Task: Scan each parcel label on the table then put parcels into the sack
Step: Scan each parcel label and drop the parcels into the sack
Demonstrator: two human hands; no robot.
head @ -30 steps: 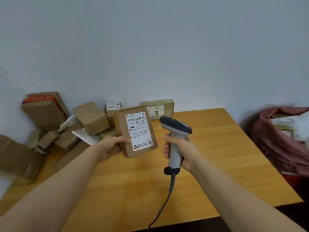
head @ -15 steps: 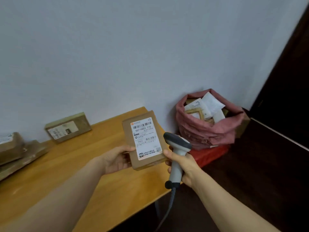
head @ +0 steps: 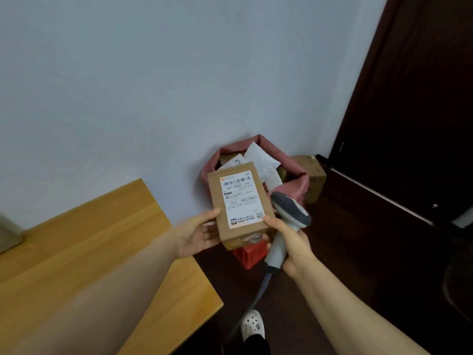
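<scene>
My left hand [head: 198, 233] holds a brown cardboard parcel [head: 238, 228] by its left edge, white label [head: 240, 198] facing up. The parcel hangs past the table's right end, in front of the pink sack [head: 298, 184] on the floor by the wall. The sack is open and holds several white and brown parcels. My right hand [head: 291, 243] grips a grey and white barcode scanner [head: 290, 210], and its thumb touches the parcel's lower right corner. The scanner's cable [head: 256, 295] trails down toward the floor.
The wooden table [head: 76, 239] fills the lower left, with one parcel corner [head: 9, 231] at the left edge. A red crate [head: 249, 254] sits under the sack. A cardboard box [head: 313, 179] stands behind the sack beside a dark door [head: 409, 98]. My white shoe [head: 252, 325] is on the dark floor.
The view has swung right, away from the parcel pile. Both hands carried the parcel and scanner off the table's end to just in front of the sack.
</scene>
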